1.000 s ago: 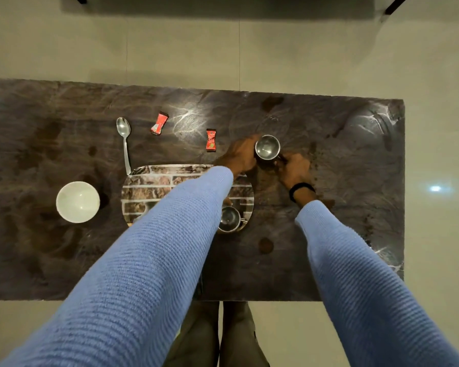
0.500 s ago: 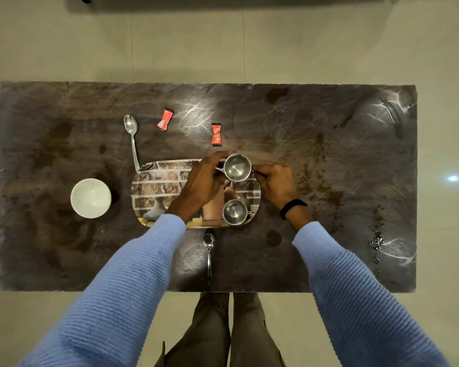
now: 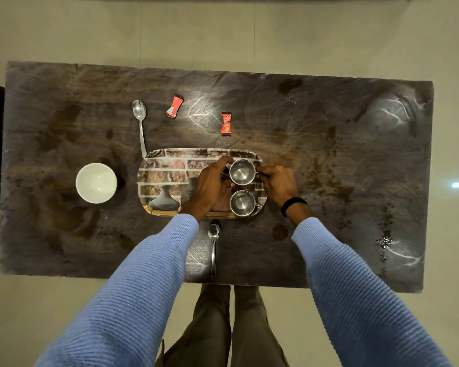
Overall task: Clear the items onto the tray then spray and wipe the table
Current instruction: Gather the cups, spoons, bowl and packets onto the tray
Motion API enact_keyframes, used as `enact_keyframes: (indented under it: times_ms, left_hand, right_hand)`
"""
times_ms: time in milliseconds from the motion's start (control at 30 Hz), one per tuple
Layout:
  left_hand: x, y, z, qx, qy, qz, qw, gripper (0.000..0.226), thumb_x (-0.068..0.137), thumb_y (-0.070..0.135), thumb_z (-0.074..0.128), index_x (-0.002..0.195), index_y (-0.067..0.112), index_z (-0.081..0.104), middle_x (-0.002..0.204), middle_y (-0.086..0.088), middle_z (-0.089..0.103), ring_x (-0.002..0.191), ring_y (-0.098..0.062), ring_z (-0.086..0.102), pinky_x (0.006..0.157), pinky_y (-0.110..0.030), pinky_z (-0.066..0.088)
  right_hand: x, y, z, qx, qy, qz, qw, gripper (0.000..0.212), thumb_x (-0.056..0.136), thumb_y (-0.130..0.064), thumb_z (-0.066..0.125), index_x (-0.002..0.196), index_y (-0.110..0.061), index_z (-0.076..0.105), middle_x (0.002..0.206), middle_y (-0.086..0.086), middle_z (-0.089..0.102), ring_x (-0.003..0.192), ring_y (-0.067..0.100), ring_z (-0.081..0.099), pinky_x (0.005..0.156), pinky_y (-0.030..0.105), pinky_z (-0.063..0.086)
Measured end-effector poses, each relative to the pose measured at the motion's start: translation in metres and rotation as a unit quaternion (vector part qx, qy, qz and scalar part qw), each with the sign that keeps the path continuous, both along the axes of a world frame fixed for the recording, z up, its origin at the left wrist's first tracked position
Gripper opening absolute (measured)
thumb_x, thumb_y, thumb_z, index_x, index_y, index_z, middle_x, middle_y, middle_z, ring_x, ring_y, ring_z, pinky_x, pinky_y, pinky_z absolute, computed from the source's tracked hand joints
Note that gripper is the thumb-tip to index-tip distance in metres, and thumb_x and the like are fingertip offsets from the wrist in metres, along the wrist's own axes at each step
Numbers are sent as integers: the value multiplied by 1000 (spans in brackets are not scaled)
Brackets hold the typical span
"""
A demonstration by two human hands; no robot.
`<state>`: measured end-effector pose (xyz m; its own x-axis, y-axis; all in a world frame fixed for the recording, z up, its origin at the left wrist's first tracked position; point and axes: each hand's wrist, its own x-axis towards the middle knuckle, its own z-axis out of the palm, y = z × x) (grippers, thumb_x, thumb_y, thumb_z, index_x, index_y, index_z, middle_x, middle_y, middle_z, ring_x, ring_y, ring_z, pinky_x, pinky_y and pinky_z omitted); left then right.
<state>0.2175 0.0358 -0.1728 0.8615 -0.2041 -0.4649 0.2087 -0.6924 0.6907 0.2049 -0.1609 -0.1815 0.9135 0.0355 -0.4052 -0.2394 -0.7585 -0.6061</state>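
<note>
Cup placement is the step in hand: both hands hold a small round steel cup [image 3: 242, 171] over the right end of the brick-patterned rectangular tray [image 3: 170, 165]. The left hand [image 3: 212, 184] has its grip closed against the cup's left wall, and the right hand [image 3: 278, 183] has its grip pinched on what looks like the handle at the cup's right side. Whether the cup's base already rests on the tray I cannot tell. Just nearer the person than the grip sits a second steel cup [image 3: 242, 203], almost touching the held one, so lowering straight down and releasing outward should avoid knocking it. The tray's far rim lies close beyond the grip, leaving little room there; left of the grip the tray is open. Off the tray, on the dark marbled table [image 3: 355, 144], wait 2 red sachets [image 3: 174, 106] [image 3: 226, 124] beyond the grip, a long steel spoon [image 3: 141, 123] and white bowl [image 3: 96, 183] to its left, and a short steel spoon [image 3: 213, 245] nearer the person.
</note>
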Motion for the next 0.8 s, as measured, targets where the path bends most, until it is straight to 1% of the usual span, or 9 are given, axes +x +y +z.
enact_keyframes:
  times_ms: [100,233,333,400,467,533,667,733,800]
  left_hand:
    - [-2,0,-2,1,-11,1,1000,55,82,-3,76,131,16,61,110,-2,71,91,-9,63,69,5,38]
    - [-5,1,4,-1,-17,2,1000,59,85,-6,71,139,14,56,120,-9,70,96,-10,63,86,-21,50]
    - [-10,5,9,-1,-21,7,1000,58,90,-5,62,144,13,52,116,-8,68,94,-12,61,81,-15,47]
    - [-17,10,12,7,-6,32,999,52,90,-7,58,138,12,56,102,-3,65,83,-12,60,71,-16,49]
    - [-27,18,12,45,-19,44,998,41,87,-7,58,124,11,65,94,-2,68,79,-15,64,75,-32,56]
    - [-41,28,12,75,-27,53,995,28,89,-2,59,113,9,70,94,-6,74,83,-21,69,79,-38,58]
    - [-73,42,17,99,1,56,994,13,90,5,66,101,7,73,97,-9,77,88,-24,72,76,-25,49]
    - [-92,47,14,129,25,58,990,8,88,15,73,95,10,75,92,-7,78,84,-25,71,71,-27,48]
    - [-109,50,9,146,58,70,985,12,89,23,75,96,14,76,93,-7,78,87,-25,71,75,-32,54]
  right_hand:
    - [-1,1,-3,-1,-7,-4,1000,24,91,-4,64,111,-7,76,110,15,75,101,32,71,91,30,51]
    - [-2,4,-6,-2,1,-15,1000,27,93,-8,61,117,-12,73,113,13,74,105,31,69,93,34,52]
    - [-9,6,-6,-4,2,-27,1000,31,95,-8,58,123,-13,69,117,15,71,106,31,66,92,33,50]
    - [-20,7,-2,-16,-7,-60,998,33,96,-7,56,127,-12,65,119,17,66,104,31,64,87,29,48]
    - [-38,10,5,-26,-17,-132,991,28,98,-9,55,123,-9,67,115,17,67,101,31,64,83,27,45]
    - [-65,15,13,-31,-13,-222,974,20,98,-12,56,110,-7,70,106,16,70,98,31,65,80,25,42]
    - [-126,39,27,-39,78,-301,950,12,97,-18,61,99,-11,70,94,6,72,88,22,68,74,24,43]
    - [-156,61,23,-19,144,-287,947,11,96,-20,64,100,-12,71,94,4,72,90,20,69,78,29,51]
    - [-178,86,16,-9,191,-257,947,16,96,-27,64,101,-13,71,98,6,74,94,23,70,82,31,53]
